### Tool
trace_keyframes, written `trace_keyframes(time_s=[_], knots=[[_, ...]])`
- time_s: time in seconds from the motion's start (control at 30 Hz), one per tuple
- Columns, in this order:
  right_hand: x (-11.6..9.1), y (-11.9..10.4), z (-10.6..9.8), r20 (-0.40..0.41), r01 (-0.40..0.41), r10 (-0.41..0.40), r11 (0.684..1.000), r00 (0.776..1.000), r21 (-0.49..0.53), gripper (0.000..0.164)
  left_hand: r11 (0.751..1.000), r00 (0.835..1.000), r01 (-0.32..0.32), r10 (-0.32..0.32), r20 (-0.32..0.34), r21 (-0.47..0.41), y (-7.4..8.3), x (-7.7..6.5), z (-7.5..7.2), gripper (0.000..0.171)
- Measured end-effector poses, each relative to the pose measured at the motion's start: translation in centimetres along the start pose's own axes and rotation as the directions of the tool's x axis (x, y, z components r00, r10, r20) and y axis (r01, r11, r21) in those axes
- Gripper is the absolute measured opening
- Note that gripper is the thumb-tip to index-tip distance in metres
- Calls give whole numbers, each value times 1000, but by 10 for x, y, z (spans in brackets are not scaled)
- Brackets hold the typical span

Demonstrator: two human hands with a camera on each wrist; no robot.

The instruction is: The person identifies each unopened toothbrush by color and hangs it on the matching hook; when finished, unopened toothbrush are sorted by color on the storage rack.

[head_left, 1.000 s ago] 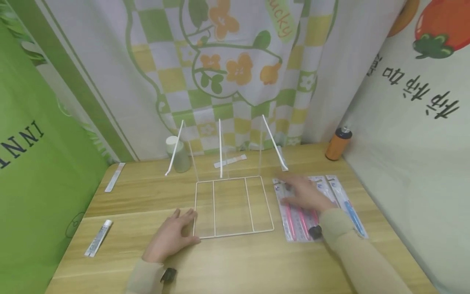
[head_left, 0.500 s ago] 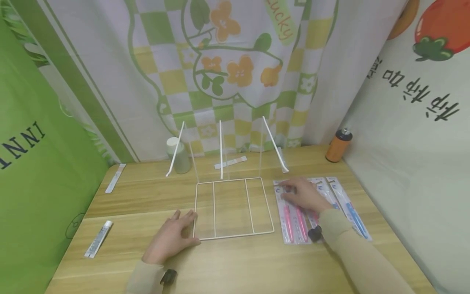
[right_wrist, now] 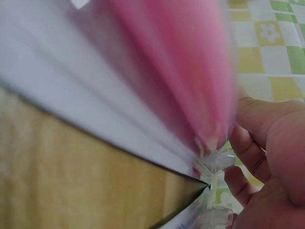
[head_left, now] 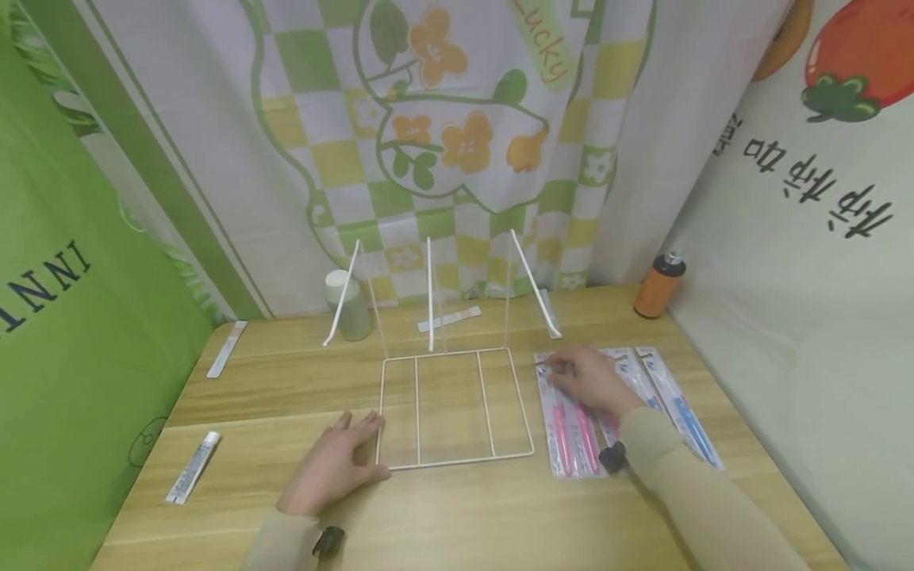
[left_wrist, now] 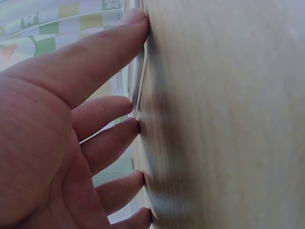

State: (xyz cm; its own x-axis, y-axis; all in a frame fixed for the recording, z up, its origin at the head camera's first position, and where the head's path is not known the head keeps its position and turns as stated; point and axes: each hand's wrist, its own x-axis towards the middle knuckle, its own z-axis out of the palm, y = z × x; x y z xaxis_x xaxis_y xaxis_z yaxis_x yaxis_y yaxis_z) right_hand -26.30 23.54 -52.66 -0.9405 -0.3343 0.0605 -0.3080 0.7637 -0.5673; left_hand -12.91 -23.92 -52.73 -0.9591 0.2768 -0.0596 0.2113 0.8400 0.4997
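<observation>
A white wire rack with three upright hook arms stands on the table. My left hand rests at its left front corner, fingers spread; in the left wrist view the fingertips of this hand touch the tabletop and the thumb tip meets the wire. On the right lies a row of packaged toothbrushes, pink ones at left, blue at right. My right hand pinches the upper part of the leftmost toothbrush package between thumb and fingers. Close up in the right wrist view, a pink toothbrush package partly hides the fingertips of this hand.
Behind the rack stand a pale green bottle and a thin strip packet. An orange bottle is at the back right. A small tube and another strip packet lie on the left. Curtains border the table.
My right hand has come to rest at the top of the leftmost package, its thumb and fingers closing there. The rightmost package has shifted slightly. My left hand stays at the rack.
</observation>
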Motion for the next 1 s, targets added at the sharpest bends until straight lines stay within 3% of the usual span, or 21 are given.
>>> trace_keyframes(time_s=[0.37, 0.7, 1.0], knots=[[-5, -9, -6, -75, 65, -65, 998, 995, 6, 37, 1000, 1000, 5, -5, 3, -3, 2, -1, 0, 88], [-12, -29, -19, -172, 159, -156, 987, 973, 7, 39, 1000, 1000, 3, -3, -10, -7, 3, -1, -1, 87], [-14, -46, -21, -245, 203, -174, 975, 954, 96, 38, 1000, 1000, 10, -10, 0, -5, 2, -1, 0, 87]])
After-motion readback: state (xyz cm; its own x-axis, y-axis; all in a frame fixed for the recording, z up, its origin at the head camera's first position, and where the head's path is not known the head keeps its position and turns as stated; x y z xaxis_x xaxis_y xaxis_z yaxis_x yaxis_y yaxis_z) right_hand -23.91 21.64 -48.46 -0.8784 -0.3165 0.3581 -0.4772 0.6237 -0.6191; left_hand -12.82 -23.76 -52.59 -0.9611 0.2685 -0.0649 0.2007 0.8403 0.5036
